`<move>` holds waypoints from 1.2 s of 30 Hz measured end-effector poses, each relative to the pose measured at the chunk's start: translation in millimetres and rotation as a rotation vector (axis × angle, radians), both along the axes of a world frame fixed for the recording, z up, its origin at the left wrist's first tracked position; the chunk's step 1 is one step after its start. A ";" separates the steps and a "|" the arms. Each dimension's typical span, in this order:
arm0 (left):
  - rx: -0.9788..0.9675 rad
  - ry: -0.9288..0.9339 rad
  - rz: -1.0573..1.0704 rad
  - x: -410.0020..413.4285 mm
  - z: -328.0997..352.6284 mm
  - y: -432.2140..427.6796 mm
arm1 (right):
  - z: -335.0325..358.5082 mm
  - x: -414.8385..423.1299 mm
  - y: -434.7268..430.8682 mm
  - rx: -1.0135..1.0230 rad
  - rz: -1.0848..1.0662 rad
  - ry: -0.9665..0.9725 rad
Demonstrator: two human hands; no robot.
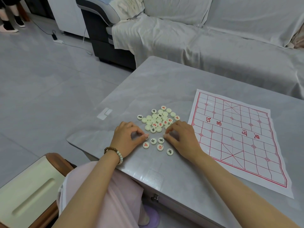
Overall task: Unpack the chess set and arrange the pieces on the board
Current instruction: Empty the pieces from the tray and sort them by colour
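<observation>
A heap of round cream chess pieces lies on the grey table, some face up with red or black characters, some face down. Several face-up pieces sit apart, nearer to me. The paper board with red grid lines lies flat to the right, with no pieces on it. My left hand rests at the near left of the heap, its thumb and fingertips pinching a piece that is mostly hidden. My right hand is at the heap's near right, fingers curled, fingertips pinched together; whether it holds a piece cannot be seen.
The grey table has its left corner near my left wrist. A sofa under a grey cover stands behind it. A cream and brown seat is at lower left. Cables and a power strip lie on the floor.
</observation>
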State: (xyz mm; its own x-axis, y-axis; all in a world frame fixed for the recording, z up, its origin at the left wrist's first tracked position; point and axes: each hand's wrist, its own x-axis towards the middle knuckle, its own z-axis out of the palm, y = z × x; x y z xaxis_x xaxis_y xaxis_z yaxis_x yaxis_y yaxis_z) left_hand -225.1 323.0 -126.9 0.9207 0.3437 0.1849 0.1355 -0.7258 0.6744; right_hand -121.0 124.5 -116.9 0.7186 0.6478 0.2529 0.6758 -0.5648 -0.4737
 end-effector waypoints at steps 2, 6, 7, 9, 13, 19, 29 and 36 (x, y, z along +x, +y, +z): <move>-0.025 -0.009 0.007 0.3 0.0 -0.3 | 0.4 -2.1 -2.1 0.030 -0.003 0.012; -0.021 -0.071 0.033 2.4 0.3 -2.7 | 1.3 -0.1 -3.9 0.050 -0.021 0.052; -0.035 -0.090 0.032 2.8 1.0 -3.3 | 1.3 0.7 -4.3 0.041 -0.015 0.053; -0.045 -0.101 0.027 3.6 2.0 -3.7 | 1.0 1.6 -4.4 0.029 -0.004 0.056; 0.020 -0.039 0.010 3.7 -1.2 -3.1 | -0.3 -0.6 -4.2 0.007 0.021 0.057; 0.116 -0.010 0.014 2.9 -4.2 -3.4 | -3.5 -3.9 -2.9 0.003 -0.016 0.055; 0.129 -0.004 0.105 6.1 3.7 -1.1 | 2.4 11.0 -3.7 -0.009 -0.048 0.000; 0.019 0.006 0.117 19.9 7.7 1.3 | 2.1 18.2 8.2 0.029 -0.084 0.041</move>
State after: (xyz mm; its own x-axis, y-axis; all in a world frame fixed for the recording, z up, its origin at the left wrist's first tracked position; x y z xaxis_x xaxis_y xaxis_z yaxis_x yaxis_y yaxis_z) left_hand -205.2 324.3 -119.2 0.8757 0.4453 0.1869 0.2240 -0.7174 0.6596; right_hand -102.8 132.6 -114.7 0.7801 0.5777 0.2404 0.6066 -0.6039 -0.5171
